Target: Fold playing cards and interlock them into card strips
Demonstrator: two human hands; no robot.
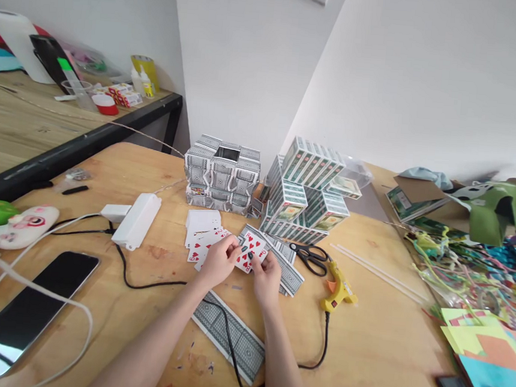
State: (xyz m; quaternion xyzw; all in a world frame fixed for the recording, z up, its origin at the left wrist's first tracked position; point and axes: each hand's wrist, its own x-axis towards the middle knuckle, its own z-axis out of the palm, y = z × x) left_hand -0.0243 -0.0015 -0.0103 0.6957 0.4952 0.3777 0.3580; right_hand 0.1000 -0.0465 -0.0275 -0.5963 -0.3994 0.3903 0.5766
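Observation:
A playing card, the eight of hearts [252,248], is held between both hands in the middle of the table. My left hand [221,261] pinches its left edge, and my right hand [267,278] grips its lower right side. Loose playing cards [204,220] lie spread just left of my left hand. Joined strips of grey-backed cards [290,274] rest behind and right of my right hand. Another long strip of cards [238,339] lies beneath my forearms. Behind the hands stands a structure built from folded cards [223,175].
Right of my hands lie black-handled scissors [312,258], a yellow glue gun [338,291] and clear glue sticks [377,273]. Stacked card boxes [306,191] stand behind. A white power strip [137,220], black cable and phone [35,306] are at left; coloured paper [491,358] is at right.

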